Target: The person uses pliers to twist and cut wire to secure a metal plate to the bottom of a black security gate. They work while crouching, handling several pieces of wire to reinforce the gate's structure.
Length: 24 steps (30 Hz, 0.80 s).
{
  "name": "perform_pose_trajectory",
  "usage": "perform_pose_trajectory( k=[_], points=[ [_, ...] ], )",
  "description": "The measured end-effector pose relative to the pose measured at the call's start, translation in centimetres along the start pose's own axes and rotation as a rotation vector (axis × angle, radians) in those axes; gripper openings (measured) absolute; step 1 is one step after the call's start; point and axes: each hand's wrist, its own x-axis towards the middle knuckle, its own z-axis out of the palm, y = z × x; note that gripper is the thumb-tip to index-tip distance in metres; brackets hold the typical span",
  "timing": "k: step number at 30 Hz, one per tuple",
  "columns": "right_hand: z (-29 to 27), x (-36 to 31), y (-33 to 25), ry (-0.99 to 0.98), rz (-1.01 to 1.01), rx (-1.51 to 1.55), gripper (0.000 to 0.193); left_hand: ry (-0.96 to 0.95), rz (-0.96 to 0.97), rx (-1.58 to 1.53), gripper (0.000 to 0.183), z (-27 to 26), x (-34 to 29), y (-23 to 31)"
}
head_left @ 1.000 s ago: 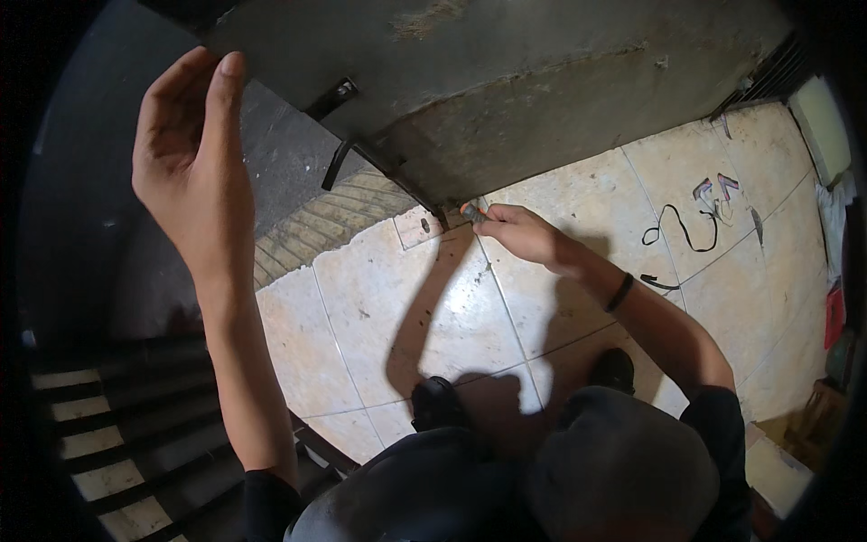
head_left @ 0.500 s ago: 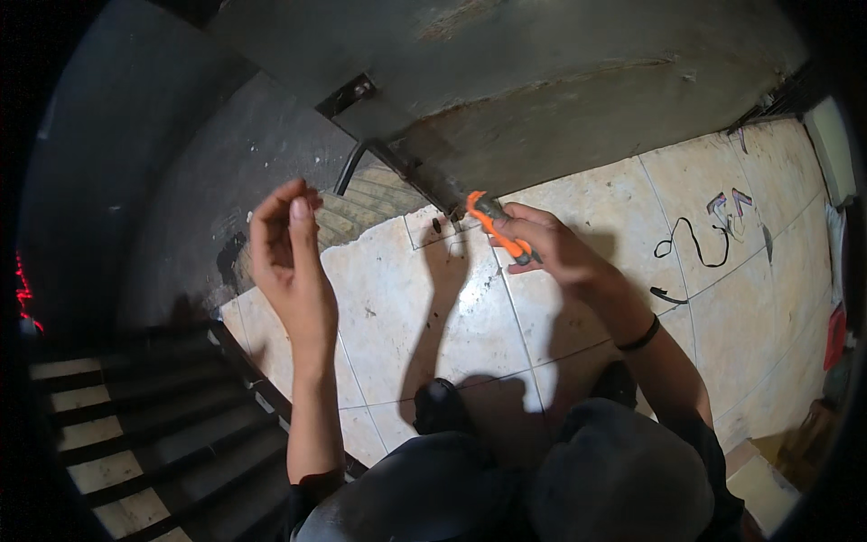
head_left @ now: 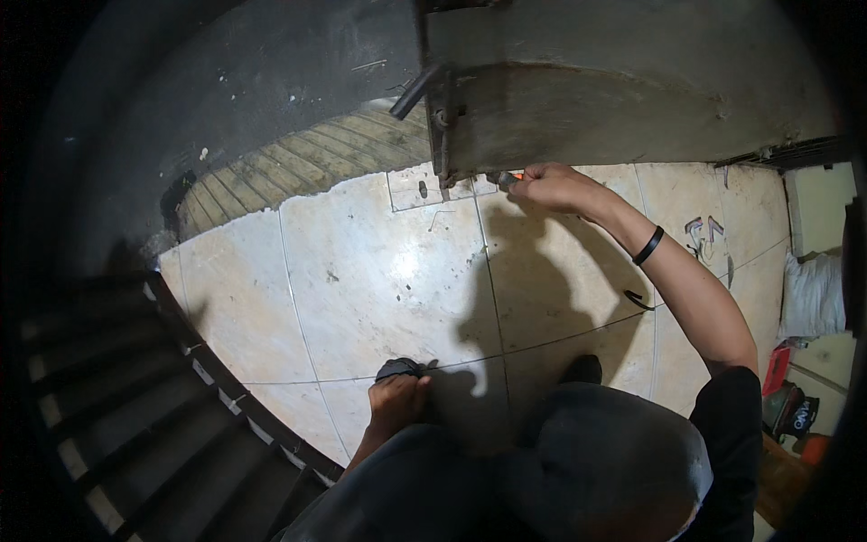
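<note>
My right hand (head_left: 553, 188) is closed around an orange-and-grey hand tool (head_left: 508, 180), low beside the bottom edge of a dark metal panel (head_left: 578, 117). Only a short grey end and a bit of orange show past my fingers, and the tool's working end is hard to make out. Just left of it stands the panel's upright edge with a rusty rod (head_left: 442, 135). My left hand (head_left: 398, 402) is low in front of my left knee, next to my dark shoe (head_left: 397, 368). Its fingers are curled, and whatever lies inside them is hidden.
Dark metal stairs (head_left: 181, 434) drop away on the left. Beyond the pale tiles (head_left: 361, 271) runs a ridged concrete strip (head_left: 298, 158). A short black pipe (head_left: 411, 95) juts out by the panel. A black strip (head_left: 638, 299) lies at right, near a white sack (head_left: 813, 298).
My right hand has reached forward with the tool to the panel's lower edge. My left hand has dropped from raised in front to beside my knee. The view has shifted.
</note>
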Motion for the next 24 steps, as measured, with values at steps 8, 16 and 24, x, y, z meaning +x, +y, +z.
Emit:
perform_pose_trajectory(
  k=[8,16,24],
  points=[
    [0.6,1.4,-1.4,0.0,-0.009,0.008,0.036,0.085,0.04,0.064,0.036,1.4,-0.2,-1.6],
    [1.8,2.2,-1.6,0.159,-0.022,-0.234,0.051,0.083,-0.038,0.055,0.039,0.5,0.0,-1.1],
    [1.1,3.1,-3.4,0.107,0.128,-0.369,0.07,0.072,-0.042,0.053,0.038,0.2,-0.1,-1.1]
  ],
)
